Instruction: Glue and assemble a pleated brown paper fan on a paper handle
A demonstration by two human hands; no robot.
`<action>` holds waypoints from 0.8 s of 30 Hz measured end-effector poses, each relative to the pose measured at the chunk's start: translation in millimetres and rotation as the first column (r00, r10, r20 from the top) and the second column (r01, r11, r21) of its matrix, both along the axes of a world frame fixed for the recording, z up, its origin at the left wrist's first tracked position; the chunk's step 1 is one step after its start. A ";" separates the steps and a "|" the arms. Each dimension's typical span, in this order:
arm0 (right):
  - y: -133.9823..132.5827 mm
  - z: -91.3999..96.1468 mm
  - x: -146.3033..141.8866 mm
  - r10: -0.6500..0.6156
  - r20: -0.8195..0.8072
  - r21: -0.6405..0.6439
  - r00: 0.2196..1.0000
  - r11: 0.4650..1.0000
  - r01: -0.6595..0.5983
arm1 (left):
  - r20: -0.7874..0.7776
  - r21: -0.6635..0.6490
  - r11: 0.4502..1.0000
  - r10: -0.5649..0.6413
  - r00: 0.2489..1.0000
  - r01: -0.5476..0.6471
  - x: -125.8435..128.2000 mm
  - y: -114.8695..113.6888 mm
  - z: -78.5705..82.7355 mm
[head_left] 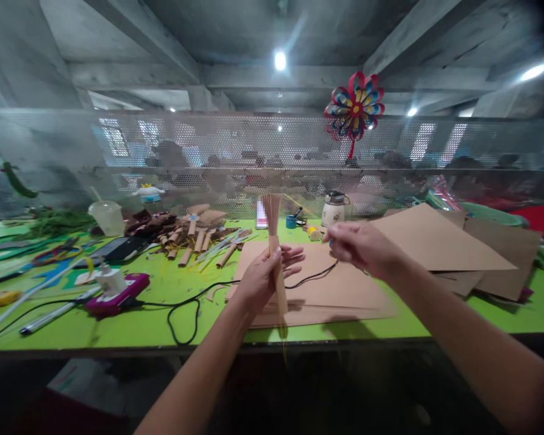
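My left hand [263,279] is closed around a rolled brown paper stick [277,266] whose top is cut into a fringe of thin strips, held upright over a stack of brown paper sheets [317,296]. My right hand [360,246] hovers to the right of it, fingers curled and pinched near a black cord [312,276] that runs across the sheets. What the right fingers pinch is too small to make out.
A green table [131,320] carries a pile of similar rolled brown sticks [194,238], a purple device with a white plug [115,290], a plastic cup [107,216], pens, large cardboard sheets [439,241] and a small jar [334,208]. A paper pinwheel [355,110] hangs on the mesh partition.
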State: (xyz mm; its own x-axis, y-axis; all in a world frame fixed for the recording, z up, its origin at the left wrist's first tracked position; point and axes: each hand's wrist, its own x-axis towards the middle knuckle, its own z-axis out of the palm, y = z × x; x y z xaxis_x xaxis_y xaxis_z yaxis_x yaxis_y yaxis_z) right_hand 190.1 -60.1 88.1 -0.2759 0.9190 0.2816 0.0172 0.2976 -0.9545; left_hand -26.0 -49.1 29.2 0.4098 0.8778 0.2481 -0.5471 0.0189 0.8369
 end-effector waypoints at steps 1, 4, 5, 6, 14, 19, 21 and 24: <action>-7.6 -13.4 -8.9 0.006 0.060 -0.009 0.998 1.000 -0.005 | 0.025 -0.002 1.000 0.010 1.000 -0.010 0.0 1.4 2.3; -24.1 -48.0 -34.6 0.067 0.192 -0.078 0.979 0.996 -0.053 | 0.079 -0.002 1.000 0.006 0.997 -0.006 0.2 3.6 9.1; -27.4 -56.3 -41.0 0.092 0.225 -0.099 0.970 0.993 -0.071 | 0.089 0.008 1.000 0.002 0.996 -0.003 0.1 3.8 11.0; -29.8 -62.7 -45.7 0.112 0.250 -0.110 0.962 0.990 -0.086 | 0.093 0.021 1.000 -0.001 0.996 -0.001 -0.1 3.8 12.6; -29.2 -31.7 -32.6 -0.174 0.388 0.263 0.905 0.962 0.072 | -0.100 0.081 0.996 0.057 0.993 -0.049 3.7 3.7 10.9; -8.3 41.7 -37.6 -0.547 0.371 0.813 0.751 0.582 0.022 | -0.322 0.180 0.974 0.188 0.928 -0.135 22.6 3.7 1.4; 7.6 66.0 -43.1 -0.650 0.414 0.890 0.638 0.436 -0.133 | -0.351 0.205 0.971 0.187 0.917 -0.120 28.8 2.5 -1.5; 31.6 87.8 -48.3 -0.717 0.556 0.831 0.421 0.493 -0.259 | -0.386 0.232 0.969 0.170 0.907 -0.083 32.4 -0.3 -4.0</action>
